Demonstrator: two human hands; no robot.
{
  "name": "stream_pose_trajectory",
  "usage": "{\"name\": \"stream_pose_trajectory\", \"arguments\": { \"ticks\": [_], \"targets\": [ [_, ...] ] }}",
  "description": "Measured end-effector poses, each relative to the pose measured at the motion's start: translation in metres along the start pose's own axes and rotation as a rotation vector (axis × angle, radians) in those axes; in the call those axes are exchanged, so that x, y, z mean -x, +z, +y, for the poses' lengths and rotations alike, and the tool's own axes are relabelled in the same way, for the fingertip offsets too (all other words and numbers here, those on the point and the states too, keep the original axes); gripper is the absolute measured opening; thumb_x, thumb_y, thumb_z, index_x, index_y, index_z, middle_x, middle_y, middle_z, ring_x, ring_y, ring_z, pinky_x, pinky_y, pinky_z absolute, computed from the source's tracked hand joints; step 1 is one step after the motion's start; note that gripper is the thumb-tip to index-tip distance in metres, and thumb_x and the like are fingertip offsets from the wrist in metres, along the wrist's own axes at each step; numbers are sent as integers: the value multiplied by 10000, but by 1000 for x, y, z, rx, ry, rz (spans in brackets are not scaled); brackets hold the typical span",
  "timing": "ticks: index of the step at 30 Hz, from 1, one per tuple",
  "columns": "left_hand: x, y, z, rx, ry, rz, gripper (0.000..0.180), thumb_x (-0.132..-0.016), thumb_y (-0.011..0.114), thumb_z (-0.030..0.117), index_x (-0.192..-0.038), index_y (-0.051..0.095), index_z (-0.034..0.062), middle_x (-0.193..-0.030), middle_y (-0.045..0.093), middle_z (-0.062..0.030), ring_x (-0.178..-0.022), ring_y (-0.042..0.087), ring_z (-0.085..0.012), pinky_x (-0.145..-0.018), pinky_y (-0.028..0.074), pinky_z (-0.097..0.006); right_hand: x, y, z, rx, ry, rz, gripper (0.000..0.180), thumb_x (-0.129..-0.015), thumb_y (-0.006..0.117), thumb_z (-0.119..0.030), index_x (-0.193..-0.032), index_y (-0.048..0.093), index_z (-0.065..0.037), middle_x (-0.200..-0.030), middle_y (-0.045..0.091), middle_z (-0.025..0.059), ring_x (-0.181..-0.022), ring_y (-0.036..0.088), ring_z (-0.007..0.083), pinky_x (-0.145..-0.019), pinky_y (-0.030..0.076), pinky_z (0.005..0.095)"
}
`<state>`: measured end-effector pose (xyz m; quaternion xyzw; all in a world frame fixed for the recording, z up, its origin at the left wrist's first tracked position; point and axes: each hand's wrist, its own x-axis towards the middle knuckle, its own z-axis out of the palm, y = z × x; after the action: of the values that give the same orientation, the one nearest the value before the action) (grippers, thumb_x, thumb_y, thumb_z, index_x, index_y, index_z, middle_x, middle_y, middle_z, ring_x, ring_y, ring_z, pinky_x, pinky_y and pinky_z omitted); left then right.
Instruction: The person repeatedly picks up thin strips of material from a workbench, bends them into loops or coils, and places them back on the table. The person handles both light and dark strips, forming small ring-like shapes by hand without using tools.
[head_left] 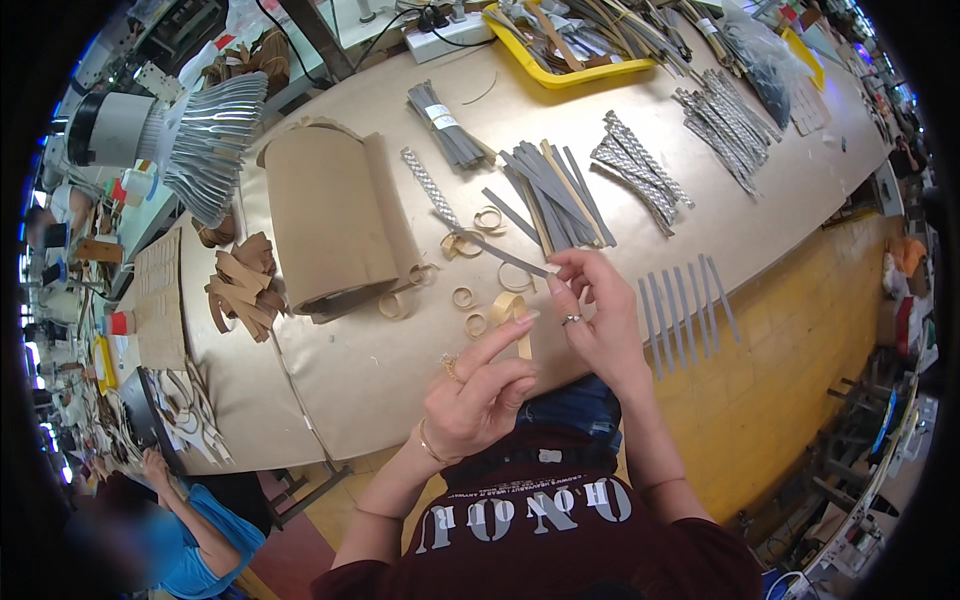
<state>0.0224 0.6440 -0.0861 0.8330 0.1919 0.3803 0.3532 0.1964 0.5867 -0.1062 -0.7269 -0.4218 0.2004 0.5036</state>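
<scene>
My right hand (602, 315) pinches the end of a narrow grey strip (505, 257), which reaches left over the table beside a silver braided strip (430, 187). My left hand (478, 398) is closed just left of it, with a curled cream strip of thin tape (510, 308) at its fingertips. Small cream curls (476, 324) lie scattered on the table beyond both hands. Past my right hand is a loose pile of grey and cream strips (560, 195). Several grey strips (690, 310) hang in a row over the table's front edge.
A large brown roll (335, 225) lies left of centre, near brown leather-like straps (245, 285). Farther off are a banded grey bundle (445, 125), braided silver bundles (640, 170) and a yellow tray (580, 75). A finned lamp (210, 145) overhangs the left. A person in blue (215, 545) works at lower left.
</scene>
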Motion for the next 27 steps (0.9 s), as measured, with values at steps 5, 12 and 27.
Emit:
{"name": "stream_pose_trajectory", "arguments": {
  "ticks": [5,12,27],
  "targets": [
    [-5,0,-8,-68,-51,126,133,-842,732,73,-949,664,33,-1117,677,-154,-894,689,-278,-760,554,-330,5,-5,9,-199,180,-183,212,-922,615,-37,-1134,621,-22,-837,608,14,-715,533,70,-638,432,223],
    [-4,5,-14,-429,-329,143,403,-753,785,39,-1141,681,68,-982,651,-103,-692,622,-200,-603,496,-330,11,-14,1,-468,160,-188,218,-909,616,-28,-1126,632,-19,-819,599,-9,-742,527,57,-672,419,214],
    [-17,-1,0,52,105,138,316,-705,792,-49,-985,712,75,-947,674,-69,-711,606,-192,-633,489,-280,8,-30,-32,-113,-393,-134,315,-800,784,-181,-1067,671,-59,-1063,659,71,-943,619,222,-822,459,341]
  ]
}}
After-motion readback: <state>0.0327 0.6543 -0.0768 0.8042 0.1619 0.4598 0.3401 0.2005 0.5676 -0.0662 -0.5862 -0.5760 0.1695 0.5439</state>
